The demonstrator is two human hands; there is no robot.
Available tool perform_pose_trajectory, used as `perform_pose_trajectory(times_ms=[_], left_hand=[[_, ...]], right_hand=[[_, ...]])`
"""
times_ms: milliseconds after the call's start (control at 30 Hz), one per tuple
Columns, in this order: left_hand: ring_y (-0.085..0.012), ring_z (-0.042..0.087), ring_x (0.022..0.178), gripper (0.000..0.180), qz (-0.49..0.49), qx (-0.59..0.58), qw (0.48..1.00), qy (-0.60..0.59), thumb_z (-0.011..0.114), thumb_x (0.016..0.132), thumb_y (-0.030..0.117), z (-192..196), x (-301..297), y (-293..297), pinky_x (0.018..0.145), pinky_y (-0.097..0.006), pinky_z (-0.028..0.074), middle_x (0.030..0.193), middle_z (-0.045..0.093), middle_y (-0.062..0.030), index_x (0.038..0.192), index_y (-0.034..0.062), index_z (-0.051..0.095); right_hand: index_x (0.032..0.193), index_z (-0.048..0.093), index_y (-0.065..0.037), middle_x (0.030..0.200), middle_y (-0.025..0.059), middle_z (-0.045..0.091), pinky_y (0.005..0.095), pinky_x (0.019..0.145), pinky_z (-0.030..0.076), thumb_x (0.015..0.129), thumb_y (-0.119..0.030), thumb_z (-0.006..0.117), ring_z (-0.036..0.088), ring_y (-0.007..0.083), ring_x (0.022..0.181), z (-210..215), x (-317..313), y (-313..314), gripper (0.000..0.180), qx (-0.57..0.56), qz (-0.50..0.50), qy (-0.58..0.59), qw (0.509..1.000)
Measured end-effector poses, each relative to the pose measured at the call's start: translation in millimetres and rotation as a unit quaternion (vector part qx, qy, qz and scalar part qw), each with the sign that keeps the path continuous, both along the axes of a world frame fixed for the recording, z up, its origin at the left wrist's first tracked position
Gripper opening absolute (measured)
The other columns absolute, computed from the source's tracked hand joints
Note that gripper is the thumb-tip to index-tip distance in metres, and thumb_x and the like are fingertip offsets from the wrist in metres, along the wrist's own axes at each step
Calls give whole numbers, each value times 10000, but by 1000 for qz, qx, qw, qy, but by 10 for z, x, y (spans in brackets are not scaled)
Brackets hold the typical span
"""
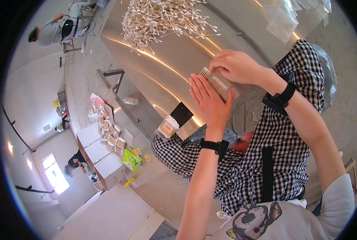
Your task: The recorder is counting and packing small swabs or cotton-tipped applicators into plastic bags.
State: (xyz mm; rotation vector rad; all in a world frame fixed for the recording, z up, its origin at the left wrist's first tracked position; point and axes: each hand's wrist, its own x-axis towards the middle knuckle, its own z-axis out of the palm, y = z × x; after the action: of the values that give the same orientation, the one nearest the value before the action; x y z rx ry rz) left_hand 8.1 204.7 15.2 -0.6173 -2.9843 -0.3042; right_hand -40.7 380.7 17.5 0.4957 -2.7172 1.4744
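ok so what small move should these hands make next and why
Probably a light tap with the right hand to even up the row of swabs, the left hand steadying it: the left lies flat across part of the row, and the right is curled close beside it, though contact isn't clear.

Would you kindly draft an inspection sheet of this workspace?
Surface: glossy grey table, streaked with reflected light.
Job's things: loose heap of white-tipped cotton swabs; aligned row of swabs at the hands; packed swab bundle near the table corner.
Clutter: flat black square beside the bundle; crumpled clear plastic bags, upper right.
Hands: left hand flat against the row; right hand curled beside it.
Cables: nothing clearly seen.
Surroundings: clear plastic bottle on the floor; large white-topped box; other people in the background.
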Motion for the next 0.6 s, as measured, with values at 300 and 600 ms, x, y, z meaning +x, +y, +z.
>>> perform_pose_trajectory(times_ms=[300, 600], left_hand=[[-415, 176, 1480, 984, -2, -5, 1000, 0, 564, 900, 559, -19, -37, 36, 1200, -496, 172, 1559, 206, -318, 1483, -142, 193], [-427, 138, 1486, 967, 9, 100, 995, 17, 597, 900, 530, -22, 12, 7, 1197, -519, 147, 1574, 175, -311, 1504, -105, 189]], right_hand=[[855, 673, -119, 868, 25, 599, 364, 702, 515, 807, -81, 632, 624, 236, 844, -74, -72, -135, 73, -1, -62, 84, 995], [835, 646, -102, 881, 28, 618, 382, 694, 529, 827, -159, 661, 638, 243, 881, -150, -253, 71, 59, 84, -192, 150, 966]])
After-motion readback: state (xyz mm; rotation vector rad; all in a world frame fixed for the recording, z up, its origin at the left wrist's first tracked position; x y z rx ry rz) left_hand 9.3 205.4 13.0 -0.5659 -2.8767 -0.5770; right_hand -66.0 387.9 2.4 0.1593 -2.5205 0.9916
